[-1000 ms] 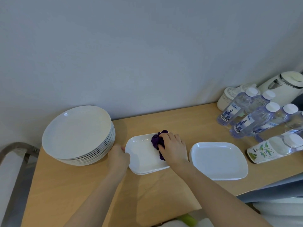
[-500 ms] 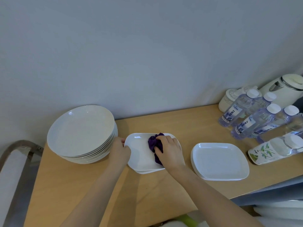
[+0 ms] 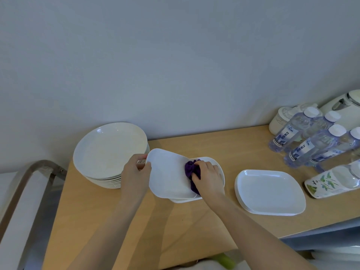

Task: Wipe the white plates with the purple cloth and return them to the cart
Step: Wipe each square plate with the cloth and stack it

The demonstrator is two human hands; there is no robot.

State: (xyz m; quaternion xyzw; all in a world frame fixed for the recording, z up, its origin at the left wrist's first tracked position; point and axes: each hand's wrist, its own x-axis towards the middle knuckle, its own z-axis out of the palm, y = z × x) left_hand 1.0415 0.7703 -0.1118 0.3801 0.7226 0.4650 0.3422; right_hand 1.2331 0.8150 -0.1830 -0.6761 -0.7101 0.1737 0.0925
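My L hand (image 3: 136, 172) grips the plate (image 3: 167, 178) edge, tipped up, long side running away from me. R hand (image 3: 207, 178) squeezes the cloth (image 3: 190, 170) on it.

A plain pale grey wall (image 3: 175, 55) was seen behind a light wooden desk (image 3: 136, 221), evenly and softly lit. A curved metal rail (image 3: 33, 172) was seen just beside the desk's left edge.

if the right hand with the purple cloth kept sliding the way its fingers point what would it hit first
The right hand points up-left across the lifted plate. Going on, it would probably meet the left hand gripping that plate's edge, then the round plate stack; depth is unclear.
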